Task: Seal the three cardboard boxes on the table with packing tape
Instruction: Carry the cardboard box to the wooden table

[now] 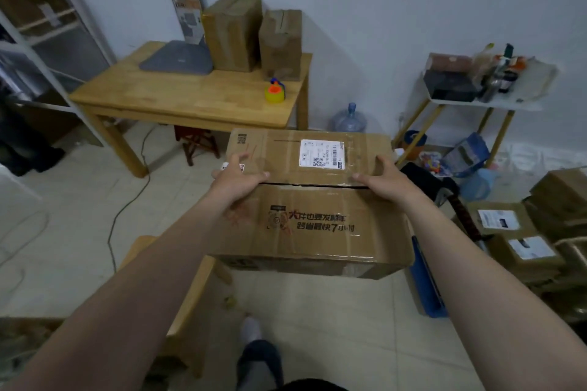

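While left hand [236, 176] and right hand [386, 179] press flat, uncurled fingers [242, 157] on the cardboard box [317, 225] (seam gaping), I'd push flaps flush.

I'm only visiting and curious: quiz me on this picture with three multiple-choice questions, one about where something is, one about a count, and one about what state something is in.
1. Where is the yellow tape roll?
A) on the wooden table
B) on the floor
C) on a shelf

2. How many cardboard boxes stand on that table?
A) one
B) two
C) four

3. How are the top flaps of the big box in front?
A) standing wide open
B) folded down, meeting at a seam
C) torn off

Answers:
1 A: the roll sits near the table's front right corner.
2 B: two stand side by side at the back edge.
3 B: the flaps lie flat with a dark seam between them, and the left hand and right hand are on top.
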Available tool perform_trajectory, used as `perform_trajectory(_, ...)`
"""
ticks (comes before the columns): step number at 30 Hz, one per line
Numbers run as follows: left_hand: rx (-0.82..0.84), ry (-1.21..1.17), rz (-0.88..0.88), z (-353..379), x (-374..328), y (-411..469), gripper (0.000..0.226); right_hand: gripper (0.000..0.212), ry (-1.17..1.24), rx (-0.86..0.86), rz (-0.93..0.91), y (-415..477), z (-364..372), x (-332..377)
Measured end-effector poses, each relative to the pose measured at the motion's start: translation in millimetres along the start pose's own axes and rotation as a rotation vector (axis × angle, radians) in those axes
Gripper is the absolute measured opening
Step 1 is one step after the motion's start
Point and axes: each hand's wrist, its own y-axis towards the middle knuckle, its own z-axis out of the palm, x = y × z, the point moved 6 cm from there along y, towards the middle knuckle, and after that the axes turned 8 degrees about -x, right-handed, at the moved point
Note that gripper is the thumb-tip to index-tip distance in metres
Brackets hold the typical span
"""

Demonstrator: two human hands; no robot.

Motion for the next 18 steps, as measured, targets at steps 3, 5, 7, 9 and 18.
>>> perform_trajectory(3,-0.005,-0.012,-0.002,5,-6,52,0.080,0.096,0.014,0.005,0.004,47,12,15)
perform_trajectory(5,-0.004,-0.018,0.005,7,-8,89,0.081,0.098,0.000,0.004,0.017,81,24,26)
perform_trajectory(7,0.001,-0.022,0.005,7,-8,130,0.080,0.097,-0.018,0.003,0.022,117,40,40)
perform_trajectory(9,0.024,-0.016,0.007,7,-7,177,0.080,0.096,-0.027,0.002,0.024,156,61,58)
perform_trajectory(18,0.077,0.025,-0.053,-41,-25,383,0.083,0.097,-0.062,0.087,0.082,322,149,169)
